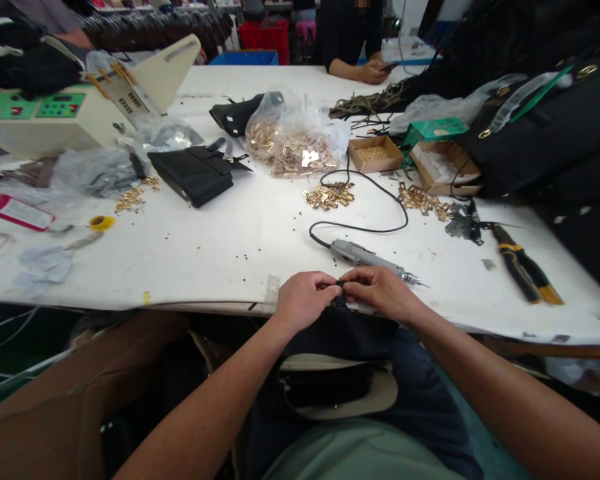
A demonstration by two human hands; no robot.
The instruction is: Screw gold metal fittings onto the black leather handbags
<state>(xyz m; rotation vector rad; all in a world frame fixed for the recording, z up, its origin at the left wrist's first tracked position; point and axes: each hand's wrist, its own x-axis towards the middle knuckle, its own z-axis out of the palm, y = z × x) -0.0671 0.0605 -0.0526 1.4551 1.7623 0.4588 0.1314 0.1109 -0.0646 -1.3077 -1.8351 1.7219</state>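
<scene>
A black handbag point(325, 337) rests on my lap against the table's front edge, its mouth open and a cream lining showing. At its top edge stands a small dark strap or tab point(341, 293). My left hand point(305, 299) pinches this piece from one side, and my right hand point(383, 291) pinches it from the other. The fingers hide most of it, so its exact shape cannot be made out. Just beyond my right hand lies a grey electric screwdriver point(365, 256) with its bit pointing right and a black cord running back.
Gold metal plates point(329, 195) lie loose mid-table, before a clear bag of gold parts point(300, 143). Pliers point(525, 263) lie at right near cardboard boxes point(445, 170). A black bag point(195, 173) and a cream machine point(75, 120) stand left. Across the table, a person point(353, 40) holds a phone.
</scene>
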